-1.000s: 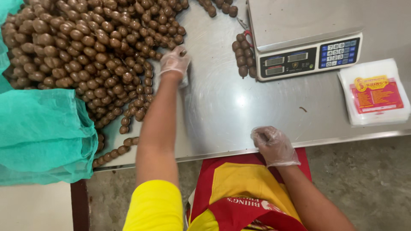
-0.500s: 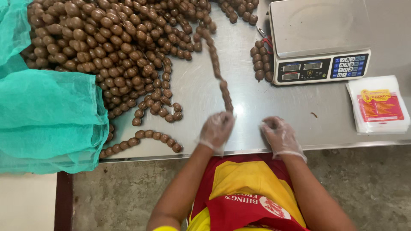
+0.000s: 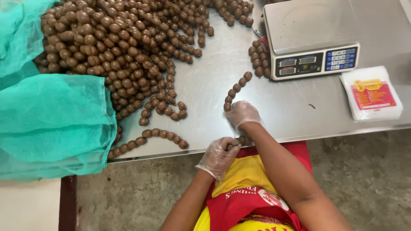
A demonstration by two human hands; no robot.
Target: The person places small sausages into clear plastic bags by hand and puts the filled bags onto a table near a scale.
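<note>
Both gloved grips, left hand (image 3: 219,155) and right hand (image 3: 242,114), now pinch the ball string (image 3: 236,89), drawn nearer.

Single head camera, looking steeply down, close over steel table (image 3: 274,111) edge.

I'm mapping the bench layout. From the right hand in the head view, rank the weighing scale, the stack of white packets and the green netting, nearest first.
From the right hand:
1. Weighing scale, up and to its right on the steel table.
2. Stack of white packets, far right near the table edge.
3. Green netting, far left over the table's corner.

Scale and packets are fairly close to call.
</note>
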